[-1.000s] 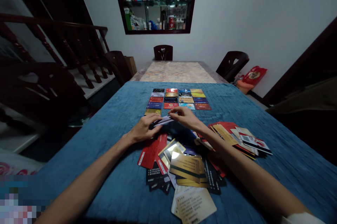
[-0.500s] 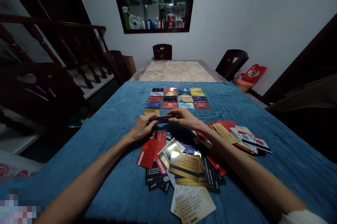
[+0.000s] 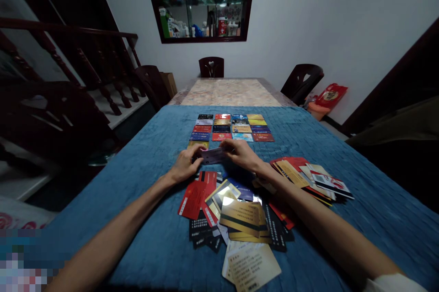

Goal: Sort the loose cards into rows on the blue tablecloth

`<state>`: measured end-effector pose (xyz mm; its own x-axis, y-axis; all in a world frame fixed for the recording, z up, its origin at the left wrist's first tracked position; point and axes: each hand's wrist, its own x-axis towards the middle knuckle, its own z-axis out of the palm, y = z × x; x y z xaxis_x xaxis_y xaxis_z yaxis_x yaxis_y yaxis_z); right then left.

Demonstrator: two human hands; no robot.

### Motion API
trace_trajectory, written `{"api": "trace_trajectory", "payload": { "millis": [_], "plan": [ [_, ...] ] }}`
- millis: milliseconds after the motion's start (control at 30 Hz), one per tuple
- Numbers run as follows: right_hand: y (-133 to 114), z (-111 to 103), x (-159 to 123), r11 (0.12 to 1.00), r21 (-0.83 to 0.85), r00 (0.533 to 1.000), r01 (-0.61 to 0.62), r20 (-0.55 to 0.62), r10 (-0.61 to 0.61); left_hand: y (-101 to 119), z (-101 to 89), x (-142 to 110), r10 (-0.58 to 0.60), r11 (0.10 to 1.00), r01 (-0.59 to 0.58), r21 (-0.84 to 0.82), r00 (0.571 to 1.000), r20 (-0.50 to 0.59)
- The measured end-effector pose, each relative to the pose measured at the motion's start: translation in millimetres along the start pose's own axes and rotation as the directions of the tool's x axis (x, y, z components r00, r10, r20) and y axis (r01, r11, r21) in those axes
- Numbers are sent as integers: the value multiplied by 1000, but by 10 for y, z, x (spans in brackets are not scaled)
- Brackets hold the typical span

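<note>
Both hands hold one pale purple card [image 3: 212, 155] just above the blue cloth [image 3: 144, 177]. My left hand [image 3: 185, 166] pinches its left end and my right hand [image 3: 242, 154] pinches its right end. Beyond the card, a neat grid of cards [image 3: 230, 128] lies in rows on the cloth, with a gold card [image 3: 196, 144] starting a new row at the left. A loose heap of cards [image 3: 236, 216] is spread between my forearms, and another spread of cards [image 3: 310, 178] lies right of my right wrist.
The cloth covers the near part of a long table; its bare patterned top [image 3: 230, 92] shows beyond. Dark chairs [image 3: 211, 66] stand at the far end and sides. A stair railing [image 3: 68, 63] runs along the left. A glass cabinet [image 3: 202, 2] hangs on the wall.
The card held between both hands has moved a little away from me toward the grid and has turned so that its pale face shows. Both hands followed it.
</note>
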<state>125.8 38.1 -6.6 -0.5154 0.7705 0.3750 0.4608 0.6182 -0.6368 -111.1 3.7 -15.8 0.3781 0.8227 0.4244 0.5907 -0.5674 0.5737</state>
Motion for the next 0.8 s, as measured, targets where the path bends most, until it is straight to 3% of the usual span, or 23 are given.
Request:
{"api": "trace_trajectory", "payload": {
  "millis": [167,367,633,800],
  "plan": [
    [-32,21,-31,986,-167,999,8,36,-2,1,32,-3,8,999,-8,31,1000,-6],
    [-129,50,-65,908,-417,994,-28,81,68,-4,67,-17,20,999,-20,48,1000,12],
    [-268,52,-101,870,-492,977,-44,160,140,8,56,-10,-31,999,31,-14,999,-17],
    [-247,71,-108,879,-474,984,-42,131,117,5,16,8,-80,992,72,-102,994,-70]
  ]
}}
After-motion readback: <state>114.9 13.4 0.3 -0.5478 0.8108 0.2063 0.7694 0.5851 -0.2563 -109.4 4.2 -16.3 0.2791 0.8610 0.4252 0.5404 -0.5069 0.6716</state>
